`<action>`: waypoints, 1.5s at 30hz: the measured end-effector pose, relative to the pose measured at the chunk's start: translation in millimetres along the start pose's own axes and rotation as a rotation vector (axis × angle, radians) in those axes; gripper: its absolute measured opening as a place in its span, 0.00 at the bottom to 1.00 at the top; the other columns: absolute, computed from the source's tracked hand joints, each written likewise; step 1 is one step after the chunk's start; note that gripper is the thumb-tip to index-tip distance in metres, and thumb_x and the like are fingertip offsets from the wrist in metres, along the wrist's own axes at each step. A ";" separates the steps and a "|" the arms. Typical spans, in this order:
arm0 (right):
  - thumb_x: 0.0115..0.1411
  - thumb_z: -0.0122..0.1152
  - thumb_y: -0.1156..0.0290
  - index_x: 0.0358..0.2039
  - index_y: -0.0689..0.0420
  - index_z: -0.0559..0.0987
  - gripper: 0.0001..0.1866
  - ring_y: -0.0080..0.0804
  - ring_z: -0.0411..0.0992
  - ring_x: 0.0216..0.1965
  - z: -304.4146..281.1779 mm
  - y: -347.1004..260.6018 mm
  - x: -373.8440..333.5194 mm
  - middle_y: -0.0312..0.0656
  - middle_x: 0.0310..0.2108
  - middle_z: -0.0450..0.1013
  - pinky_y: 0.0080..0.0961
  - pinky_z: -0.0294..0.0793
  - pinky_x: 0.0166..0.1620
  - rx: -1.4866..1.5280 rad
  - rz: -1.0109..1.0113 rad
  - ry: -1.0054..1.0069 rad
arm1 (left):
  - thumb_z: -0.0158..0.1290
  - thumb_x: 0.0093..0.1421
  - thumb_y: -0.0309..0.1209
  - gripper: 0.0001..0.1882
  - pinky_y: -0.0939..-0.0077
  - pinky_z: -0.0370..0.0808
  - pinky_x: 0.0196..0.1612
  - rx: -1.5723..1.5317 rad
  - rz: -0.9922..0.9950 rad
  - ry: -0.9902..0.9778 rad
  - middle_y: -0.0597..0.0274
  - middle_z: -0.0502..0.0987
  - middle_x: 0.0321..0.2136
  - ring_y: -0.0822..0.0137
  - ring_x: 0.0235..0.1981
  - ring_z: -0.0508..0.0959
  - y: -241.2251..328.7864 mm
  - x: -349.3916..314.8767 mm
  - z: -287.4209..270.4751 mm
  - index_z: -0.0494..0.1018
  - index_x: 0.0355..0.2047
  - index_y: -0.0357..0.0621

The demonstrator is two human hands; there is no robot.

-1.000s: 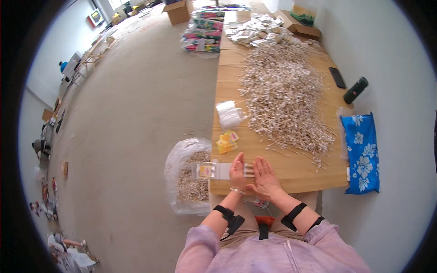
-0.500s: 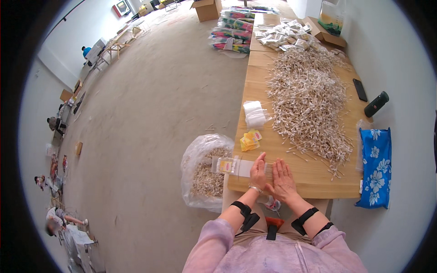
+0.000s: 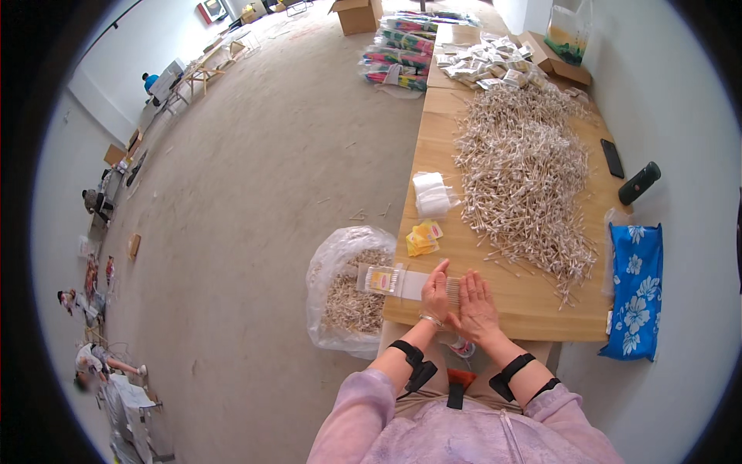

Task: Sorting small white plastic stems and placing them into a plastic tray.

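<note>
Left hand stood edgewise, right hand lay flat, neither visibly pinching; swabs stayed lined between them; almost nothing changed, so arrangement held.

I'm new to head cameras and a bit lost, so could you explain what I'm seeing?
There is no robot here: a person works with bare hands, the left hand and right hand. A wide fisheye camera on their head looks down, so straight edges bend. The wooden table bears a big heap of cotton swabs, yellow cards, a black phone and a dark flask. Between the hands lies a row of swabs; whether it is gripped, I can't tell. Left of them, a swab packet overhangs the table's edge.
</note>
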State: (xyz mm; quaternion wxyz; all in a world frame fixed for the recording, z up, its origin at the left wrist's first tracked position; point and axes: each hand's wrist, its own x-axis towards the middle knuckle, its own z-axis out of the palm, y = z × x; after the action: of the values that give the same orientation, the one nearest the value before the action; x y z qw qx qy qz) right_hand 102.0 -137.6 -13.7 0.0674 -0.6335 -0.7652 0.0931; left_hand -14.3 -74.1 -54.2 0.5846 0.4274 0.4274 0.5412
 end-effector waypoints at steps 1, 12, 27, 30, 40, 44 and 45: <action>0.53 0.55 0.45 0.64 0.68 0.49 0.50 0.46 0.35 0.69 0.5 -0.5 -0.2 0.56 0.67 0.41 0.42 0.32 0.68 -0.005 -0.007 0.014 | 0.38 0.69 0.39 0.23 0.74 0.62 0.59 -0.003 0.005 0.003 0.53 0.69 0.53 0.65 0.56 0.68 -0.8 -0.1 -0.9 0.65 0.55 0.32; 0.52 0.54 0.42 0.65 0.66 0.47 0.52 0.46 0.34 0.70 -2.4 -0.4 -1.1 0.55 0.67 0.40 0.41 0.31 0.68 -0.009 0.012 -0.038 | 0.38 0.69 0.40 0.24 0.75 0.62 0.59 -0.017 -0.028 0.019 0.53 0.70 0.53 0.66 0.55 0.68 8.1 -2.8 3.0 0.66 0.54 0.32; 0.54 0.51 0.40 0.64 0.66 0.49 0.50 0.45 0.36 0.69 -2.6 -0.3 -1.2 0.54 0.67 0.42 0.40 0.34 0.68 -0.050 0.036 -0.020 | 0.37 0.70 0.39 0.23 0.74 0.62 0.60 -0.057 -0.045 -0.013 0.52 0.68 0.54 0.65 0.56 0.67 11.1 -1.4 3.5 0.65 0.55 0.31; 0.55 0.50 0.40 0.64 0.66 0.49 0.50 0.45 0.37 0.69 -1.4 0.1 -0.3 0.54 0.67 0.43 0.40 0.34 0.68 -0.062 0.032 -0.019 | 0.37 0.69 0.39 0.24 0.74 0.62 0.61 -0.096 -0.042 -0.016 0.53 0.68 0.54 0.66 0.56 0.67 -0.2 2.2 -2.4 0.65 0.55 0.31; 0.58 0.50 0.44 0.64 0.68 0.47 0.47 0.49 0.38 0.69 0.8 -0.3 -3.1 0.57 0.66 0.43 0.41 0.36 0.68 0.081 0.002 0.054 | 0.38 0.69 0.42 0.26 0.73 0.60 0.62 -0.210 -0.081 -0.009 0.53 0.67 0.55 0.65 0.58 0.65 -19.9 4.5 -14.5 0.62 0.56 0.30; 0.54 0.59 0.51 0.63 0.67 0.48 0.48 0.50 0.42 0.68 -4.7 1.8 -1.8 0.56 0.65 0.46 0.43 0.42 0.67 0.183 0.008 0.132 | 0.38 0.69 0.43 0.26 0.72 0.60 0.62 -0.178 -0.093 -0.003 0.53 0.66 0.55 0.64 0.58 0.65 -23.0 4.9 -16.1 0.62 0.56 0.30; 0.52 0.62 0.53 0.63 0.67 0.48 0.48 0.51 0.43 0.67 -5.6 3.8 0.4 0.56 0.65 0.46 0.43 0.44 0.67 0.206 0.013 0.159 | 0.38 0.69 0.43 0.27 0.72 0.60 0.62 -0.174 -0.072 -0.022 0.53 0.66 0.55 0.64 0.58 0.65 -21.8 6.6 -15.2 0.62 0.56 0.30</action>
State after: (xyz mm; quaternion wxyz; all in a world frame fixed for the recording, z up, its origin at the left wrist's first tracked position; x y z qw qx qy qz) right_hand 106.8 -136.2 -9.2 0.1922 -0.6336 -0.7396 0.1212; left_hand -22.7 -68.0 -79.5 0.6434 0.3652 0.3873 0.5501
